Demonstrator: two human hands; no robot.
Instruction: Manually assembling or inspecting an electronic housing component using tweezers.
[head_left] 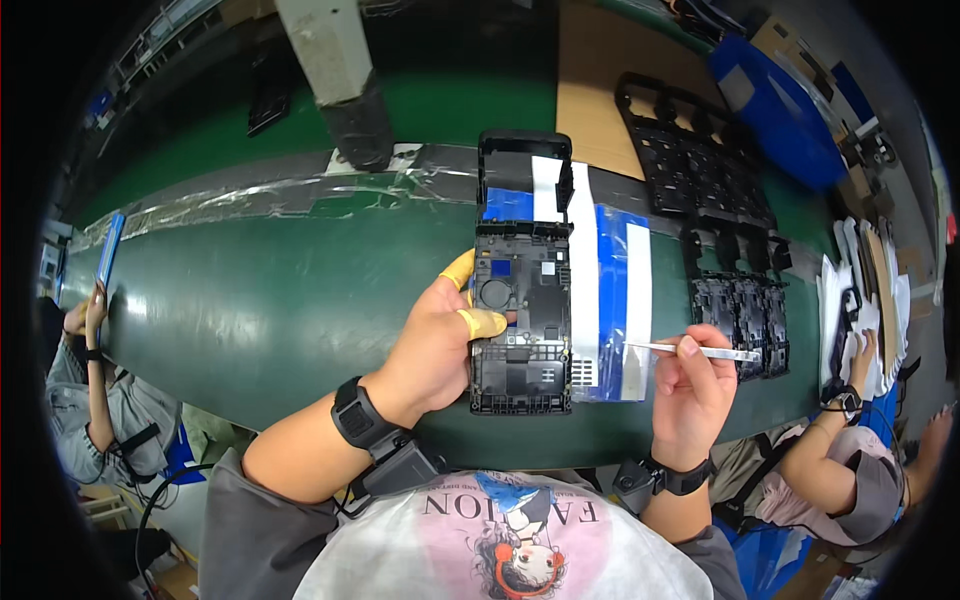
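My left hand (pixel 425 350), with yellow finger cots on the thumb and a finger, grips a black plastic device housing (pixel 535 300) by its left edge. The housing has an open frame at its top end and a small blue square on its face. In my right hand (pixel 693 390) a pair of metal tweezers (pixel 722 353) is pinched, its tips pointing left, apart from the housing. White and blue strips of sheet (pixel 612 300) lie on the table between the housing and the tweezers, partly behind the housing.
Several more black housings (pixel 740 310) lie at the right, with others (pixel 700 150) behind them near a cardboard sheet (pixel 595 100). A blue bin (pixel 775 115) stands far right. A pale post (pixel 330 60) rises beyond the table. Co-workers' arms (pixel 98 320) show at both sides.
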